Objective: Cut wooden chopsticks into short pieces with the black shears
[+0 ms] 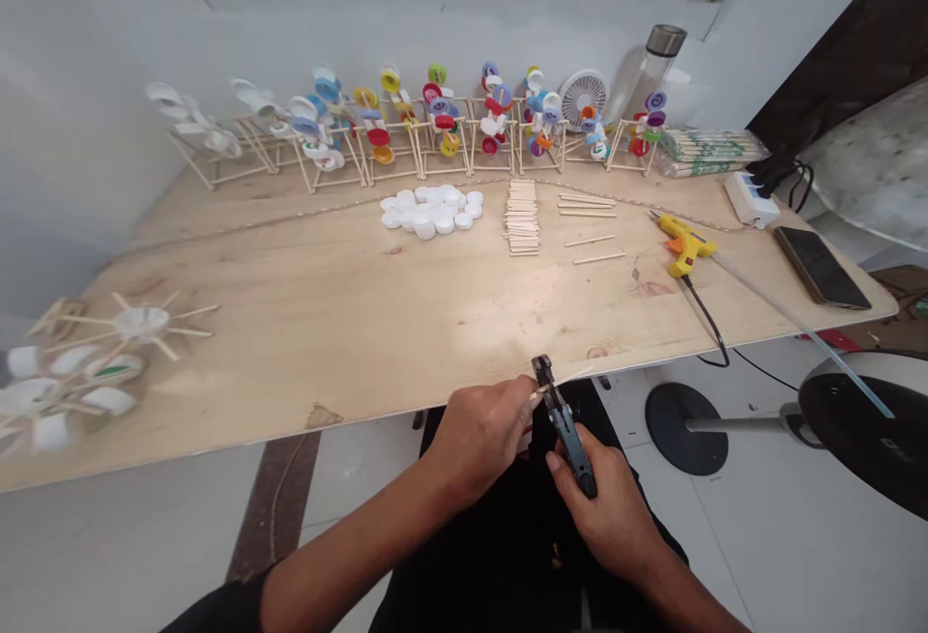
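Over my lap, just past the table's front edge, my right hand (605, 493) is wrapped round the dark handles of a pair of pliers (572, 435). The plier head points up and away, its jaws at a thin wooden stick (576, 377). My left hand (485, 435) pinches that stick close to the jaws, and its far end sticks out to the right. Whether the jaws bite into the stick is too small to tell. A whitish piece shows below my left fingers, mostly hidden.
On the wooden table (326, 324) lie white bottle caps (431, 210), a stack of short sticks (522, 217), a yellow glue gun (685, 242) and a phone (821, 266). Stick stands with colourful cap wheels (442, 121) line the wall. Spoked wheels (141, 324) lie left.
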Motion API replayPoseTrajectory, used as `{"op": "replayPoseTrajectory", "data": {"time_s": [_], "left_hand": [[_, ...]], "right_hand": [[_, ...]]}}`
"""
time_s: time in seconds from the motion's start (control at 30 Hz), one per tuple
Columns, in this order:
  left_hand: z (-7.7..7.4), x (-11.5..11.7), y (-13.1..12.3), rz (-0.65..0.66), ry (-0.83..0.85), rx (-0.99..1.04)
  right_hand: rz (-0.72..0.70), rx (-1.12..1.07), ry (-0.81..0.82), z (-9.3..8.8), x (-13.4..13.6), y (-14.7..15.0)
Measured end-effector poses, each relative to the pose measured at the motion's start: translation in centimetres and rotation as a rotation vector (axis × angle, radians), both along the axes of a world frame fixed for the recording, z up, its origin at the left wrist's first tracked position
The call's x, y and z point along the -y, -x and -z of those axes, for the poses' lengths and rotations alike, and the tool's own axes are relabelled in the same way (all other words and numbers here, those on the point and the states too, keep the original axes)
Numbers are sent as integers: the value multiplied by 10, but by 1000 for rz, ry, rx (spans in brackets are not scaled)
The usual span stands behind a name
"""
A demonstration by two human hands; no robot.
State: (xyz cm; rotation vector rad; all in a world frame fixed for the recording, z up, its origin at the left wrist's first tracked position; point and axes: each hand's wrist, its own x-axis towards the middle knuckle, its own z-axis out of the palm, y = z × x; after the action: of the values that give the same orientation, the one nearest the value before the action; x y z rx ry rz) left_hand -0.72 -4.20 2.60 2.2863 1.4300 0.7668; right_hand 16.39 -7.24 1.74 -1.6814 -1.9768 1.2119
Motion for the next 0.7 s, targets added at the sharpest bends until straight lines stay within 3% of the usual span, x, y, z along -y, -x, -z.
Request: {"op": "replayPoseTrajectory", "data": {"time_s": [0.13, 0.27, 0.37, 0.7], "left_hand": [[5, 1, -1, -23, -281, -239], [6, -1, 0, -7, -368, -289], [4, -1, 1, 18, -257, -229], [-15, -8, 7, 111, 381, 200]], "right_hand": [[13, -6, -13, 5, 0, -1], [8, -38, 1, 4, -1, 0], [-2, -65, 28, 0, -1, 1], [-16, -55, 22, -2, 3, -1]]}}
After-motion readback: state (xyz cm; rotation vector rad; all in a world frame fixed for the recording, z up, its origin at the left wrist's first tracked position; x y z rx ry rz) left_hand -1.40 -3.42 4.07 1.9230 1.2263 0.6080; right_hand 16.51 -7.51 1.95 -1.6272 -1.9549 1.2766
